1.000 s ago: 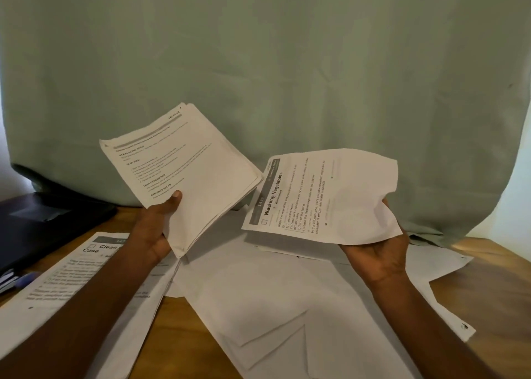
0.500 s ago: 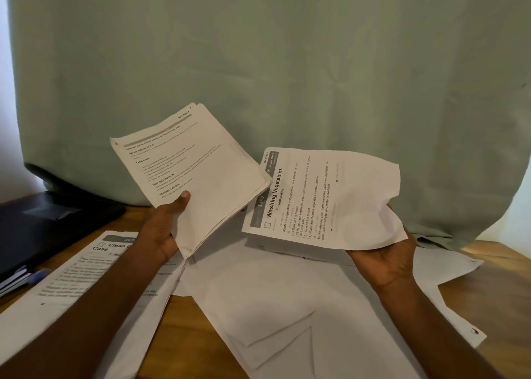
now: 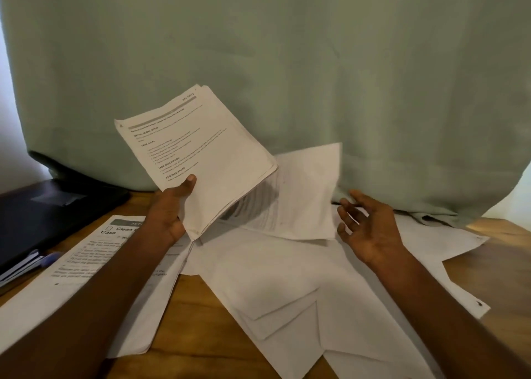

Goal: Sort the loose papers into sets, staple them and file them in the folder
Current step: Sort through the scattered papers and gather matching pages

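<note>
My left hand (image 3: 169, 209) grips a thick set of printed papers (image 3: 201, 154) by its lower edge, held up above the table with the thumb on the front page. My right hand (image 3: 370, 229) is open, palm up, fingers spread, holding nothing. Just left of it a single sheet (image 3: 304, 194) is blurred, face down and tilted over the scattered loose papers (image 3: 273, 286) on the wooden table (image 3: 201, 347). A printed sheet headed "Clean" (image 3: 94, 260) lies under my left forearm. A dark folder (image 3: 43, 214) lies at the left.
A pale green curtain (image 3: 287, 62) hangs right behind the table and drapes onto its far edge. Under the folder's near corner, a blue pen and stacked edges (image 3: 34, 260) show at the left. More white sheets (image 3: 448, 240) spread toward the right table edge.
My right hand has let go of the "Washing Vegetables" sheet, which has flipped over and dropped toward the pile. The right hand now hangs open. The left hand still holds its set.
</note>
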The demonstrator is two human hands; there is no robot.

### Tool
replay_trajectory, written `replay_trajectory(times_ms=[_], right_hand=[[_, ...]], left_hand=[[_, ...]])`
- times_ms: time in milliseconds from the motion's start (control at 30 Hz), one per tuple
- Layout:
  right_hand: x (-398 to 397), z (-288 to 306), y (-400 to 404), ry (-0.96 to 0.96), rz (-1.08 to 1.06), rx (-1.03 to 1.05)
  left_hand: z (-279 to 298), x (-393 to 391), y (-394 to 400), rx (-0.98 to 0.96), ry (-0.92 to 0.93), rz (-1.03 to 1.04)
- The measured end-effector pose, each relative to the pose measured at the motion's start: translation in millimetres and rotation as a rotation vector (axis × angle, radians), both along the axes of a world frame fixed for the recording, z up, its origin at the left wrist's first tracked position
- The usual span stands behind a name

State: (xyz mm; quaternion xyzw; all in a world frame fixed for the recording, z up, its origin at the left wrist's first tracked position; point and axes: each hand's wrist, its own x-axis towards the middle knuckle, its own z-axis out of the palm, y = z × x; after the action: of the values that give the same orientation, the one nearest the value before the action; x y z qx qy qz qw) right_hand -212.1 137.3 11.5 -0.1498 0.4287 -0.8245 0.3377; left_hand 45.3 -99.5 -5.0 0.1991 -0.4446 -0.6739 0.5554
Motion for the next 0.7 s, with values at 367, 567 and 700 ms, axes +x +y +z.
replay_trajectory(times_ms=[367,567,700], right_hand=[[23,-30,-18,1.430,-0.310,0.475],[52,-29,-16,1.657,-0.097,0.445],[83,-23,-15,1.758,-0.029,0.364]], left_hand=[[-3,-16,25,0.088,-0.079,-0.031],[32,48,-9,0.119,-0.195,0.224],[23,99,-34,0.177,-0.284,0.427]])
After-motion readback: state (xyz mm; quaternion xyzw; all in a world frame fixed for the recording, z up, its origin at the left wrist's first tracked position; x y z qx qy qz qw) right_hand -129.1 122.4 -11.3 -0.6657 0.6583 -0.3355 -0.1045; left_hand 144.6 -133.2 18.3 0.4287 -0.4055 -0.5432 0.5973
